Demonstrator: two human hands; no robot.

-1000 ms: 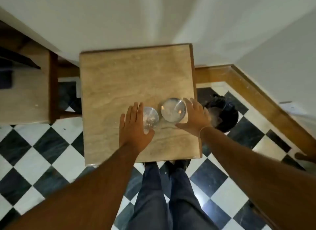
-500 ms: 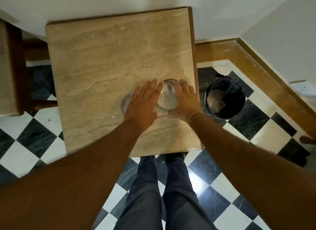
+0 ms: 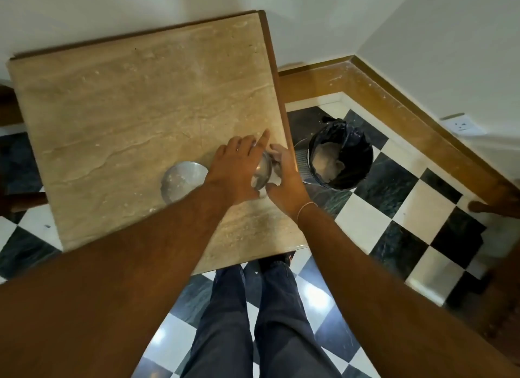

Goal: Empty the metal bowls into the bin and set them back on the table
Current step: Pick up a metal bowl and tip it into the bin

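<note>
Two metal bowls are on a beige stone table point(image 3: 135, 102). One bowl point(image 3: 180, 180) stands free on the tabletop with pale crumbs inside. The other bowl point(image 3: 263, 172) is tilted on edge near the table's right side, held between both hands. My left hand point(image 3: 235, 169) presses its left side, fingers spread. My right hand point(image 3: 284, 178) cups its right side, with something white point(image 3: 274, 178) between fingers and bowl. A black-lined bin point(image 3: 340, 158) with pale scraps inside stands on the floor just right of the table.
The floor point(image 3: 374, 211) is black-and-white checkered tile with a wooden skirting along the wall. My legs point(image 3: 253, 321) stand at the table's near edge. A wall socket point(image 3: 461, 124) is at the right. Another person's foot point(image 3: 495, 206) shows at the far right.
My left hand left the left bowl, which is now uncovered, and joined my right hand on the right bowl. That bowl went from flat to tilted on edge, nearer the table's right side.
</note>
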